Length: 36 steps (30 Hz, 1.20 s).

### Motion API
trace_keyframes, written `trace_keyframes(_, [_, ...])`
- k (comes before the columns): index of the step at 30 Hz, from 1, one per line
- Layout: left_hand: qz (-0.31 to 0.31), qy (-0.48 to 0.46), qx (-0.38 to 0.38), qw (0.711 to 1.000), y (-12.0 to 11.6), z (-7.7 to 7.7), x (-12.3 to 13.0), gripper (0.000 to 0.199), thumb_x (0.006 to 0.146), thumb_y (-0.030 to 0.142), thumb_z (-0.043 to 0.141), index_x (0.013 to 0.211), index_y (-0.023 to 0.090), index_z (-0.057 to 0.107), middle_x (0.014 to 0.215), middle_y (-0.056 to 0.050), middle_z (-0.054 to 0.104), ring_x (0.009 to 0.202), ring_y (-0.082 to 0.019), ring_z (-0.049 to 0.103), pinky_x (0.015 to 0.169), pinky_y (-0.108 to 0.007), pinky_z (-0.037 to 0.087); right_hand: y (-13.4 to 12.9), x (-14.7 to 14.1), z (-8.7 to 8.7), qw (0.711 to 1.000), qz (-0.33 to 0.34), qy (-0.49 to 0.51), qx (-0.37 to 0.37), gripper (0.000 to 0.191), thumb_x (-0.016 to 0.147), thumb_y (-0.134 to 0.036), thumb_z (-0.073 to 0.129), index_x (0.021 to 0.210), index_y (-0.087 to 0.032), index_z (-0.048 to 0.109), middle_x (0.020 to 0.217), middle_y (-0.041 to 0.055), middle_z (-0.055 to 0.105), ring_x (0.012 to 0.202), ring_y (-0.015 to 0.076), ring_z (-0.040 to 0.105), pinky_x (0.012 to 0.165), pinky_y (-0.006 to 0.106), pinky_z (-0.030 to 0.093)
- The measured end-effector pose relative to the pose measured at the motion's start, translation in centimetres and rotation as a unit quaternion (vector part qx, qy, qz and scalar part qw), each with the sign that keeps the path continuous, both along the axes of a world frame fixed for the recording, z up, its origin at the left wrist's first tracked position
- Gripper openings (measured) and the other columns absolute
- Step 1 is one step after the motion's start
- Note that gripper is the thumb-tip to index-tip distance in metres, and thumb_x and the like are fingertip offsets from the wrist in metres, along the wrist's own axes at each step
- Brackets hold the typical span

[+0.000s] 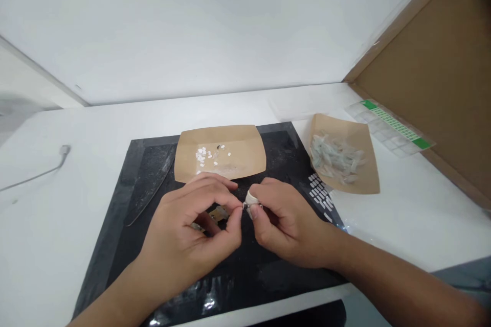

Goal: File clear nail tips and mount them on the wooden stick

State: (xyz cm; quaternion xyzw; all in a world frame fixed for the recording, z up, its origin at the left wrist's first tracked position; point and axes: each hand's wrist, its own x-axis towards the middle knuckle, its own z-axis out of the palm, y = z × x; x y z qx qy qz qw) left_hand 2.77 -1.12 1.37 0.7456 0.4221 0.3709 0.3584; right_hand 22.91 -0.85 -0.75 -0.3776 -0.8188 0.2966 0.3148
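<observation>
My left hand [195, 219] is closed, thumb and forefinger pinched at a tiny dark metallic piece [246, 206]. Close beside it on the right, my right hand [286, 217] pinches the same small piece, with a whitish covering on its forefinger tip. The fingertips of both hands nearly meet over the black mat [184, 260]. Partly hidden behind my left hand's fingers is a yellowish strip [218, 213] with small shiny parts. Just beyond the hands, a brown paper tray [249, 148] holds several small white pieces [200, 154] and a few tiny dark bits.
At the right, another brown tray [370, 163] holds a pile of translucent pieces [335, 158]. Rows of small white strips [320, 190] lie by the mat's right edge. A clear compartment box [397, 125] with green labels stands beyond, near a cardboard panel [433, 71]. A cable [63, 156] lies left.
</observation>
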Motion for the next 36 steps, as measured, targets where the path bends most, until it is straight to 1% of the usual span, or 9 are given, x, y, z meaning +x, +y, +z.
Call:
trace_keyframes(7, [0.018, 0.009, 0.002, 1.0, -0.08, -0.2, 0.28, 0.013, 0.079, 0.008, 0.069, 0.076, 0.021, 0.068, 0.08, -0.004, 0.071, 0.096, -0.022, 0.072, 0.044, -0.012, 0.053, -0.1, -0.05, -0.16, 1.0, 0.007, 0.0, -0.011, 0.026, 0.093, -0.02, 0.046, 0.072, -0.022, 0.032, 0.062, -0.0074, 0.035, 0.056, 0.01, 0.031, 0.06, 0.028, 0.025])
trace_keyframes(11, [0.033, -0.003, -0.018, 0.999, -0.14, -0.37, 0.36, 0.013, 0.076, 0.008, 0.069, 0.075, 0.021, 0.068, 0.084, -0.004, 0.071, 0.091, -0.021, 0.073, 0.043, -0.012, 0.05, -0.12, -0.18, -0.28, 0.999, 0.013, 0.017, -0.025, 0.025, 0.094, -0.021, 0.046, 0.073, -0.022, 0.033, 0.062, -0.0074, 0.036, 0.057, 0.0097, 0.032, 0.06, 0.027, 0.026])
trace_keyframes(17, [0.038, -0.045, -0.079, 0.995, -0.26, -0.42, 0.45, 0.011, 0.075, 0.008, 0.069, 0.074, 0.019, 0.068, 0.086, -0.003, 0.072, 0.065, -0.012, 0.065, 0.042, -0.013, 0.047, -0.17, -0.19, 0.14, 0.995, 0.027, 0.052, -0.075, 0.025, 0.098, -0.023, 0.044, 0.074, -0.021, 0.037, 0.063, -0.007, 0.037, 0.057, 0.0091, 0.034, 0.057, 0.025, 0.027])
trace_keyframes(21, [0.031, -0.071, -0.138, 0.987, -0.27, -0.59, 0.48, 0.009, 0.075, 0.009, 0.069, 0.074, 0.018, 0.067, 0.087, -0.003, 0.072, 0.061, -0.01, 0.063, 0.042, -0.014, 0.049, -0.18, -0.13, 0.47, 0.99, 0.041, 0.079, -0.111, 0.024, 0.1, -0.023, 0.043, 0.076, -0.021, 0.039, 0.064, -0.007, 0.038, 0.056, 0.0082, 0.035, 0.055, 0.024, 0.029])
trace_keyframes(24, [0.029, -0.084, -0.158, 0.983, -0.28, -0.74, 0.47, 0.009, 0.075, 0.009, 0.068, 0.075, 0.018, 0.067, 0.085, -0.003, 0.071, 0.058, -0.01, 0.061, 0.041, -0.015, 0.049, -0.16, -0.09, 0.57, 0.986, 0.051, 0.091, -0.132, 0.025, 0.1, -0.025, 0.043, 0.076, -0.021, 0.039, 0.064, -0.0069, 0.039, 0.055, 0.0079, 0.035, 0.054, 0.023, 0.03])
trace_keyframes(26, [0.028, -0.078, -0.145, 0.986, -0.28, -0.7, 0.45, 0.01, 0.074, 0.008, 0.067, 0.074, 0.018, 0.066, 0.082, -0.002, 0.069, 0.057, -0.009, 0.059, 0.041, -0.015, 0.047, -0.13, -0.08, 0.55, 0.985, 0.057, 0.096, -0.135, 0.026, 0.101, -0.025, 0.043, 0.076, -0.021, 0.039, 0.064, -0.007, 0.039, 0.055, 0.0079, 0.035, 0.053, 0.023, 0.03])
trace_keyframes(28, [0.028, -0.057, -0.112, 0.992, -0.25, -0.52, 0.46, 0.011, 0.073, 0.008, 0.066, 0.073, 0.018, 0.065, 0.08, -0.002, 0.068, 0.059, -0.01, 0.059, 0.042, -0.015, 0.046, -0.1, -0.1, 0.47, 0.986, 0.059, 0.094, -0.128, 0.026, 0.101, -0.025, 0.043, 0.075, -0.022, 0.039, 0.064, -0.0071, 0.039, 0.055, 0.0081, 0.034, 0.053, 0.023, 0.029])
trace_keyframes(32, [0.029, -0.016, -0.048, 0.998, -0.12, -0.08, 0.61, 0.012, 0.071, 0.007, 0.064, 0.069, 0.018, 0.062, 0.075, -0.002, 0.066, 0.062, -0.012, 0.06, 0.044, -0.016, 0.047, -0.08, -0.2, 0.25, 0.992, 0.05, 0.078, -0.085, 0.028, 0.1, -0.024, 0.044, 0.073, -0.022, 0.035, 0.063, -0.0069, 0.038, 0.057, 0.0092, 0.033, 0.057, 0.025, 0.029])
trace_keyframes(36, [0.034, -0.022, -0.041, 0.998, -0.14, -0.12, 0.78, 0.012, 0.071, 0.008, 0.062, 0.068, 0.019, 0.061, 0.072, -0.001, 0.063, 0.062, -0.012, 0.059, 0.044, -0.017, 0.046, -0.12, -0.27, 0.13, 0.992, 0.055, 0.076, -0.079, 0.028, 0.101, -0.024, 0.044, 0.074, -0.022, 0.036, 0.064, -0.0066, 0.04, 0.057, 0.0098, 0.034, 0.057, 0.025, 0.028])
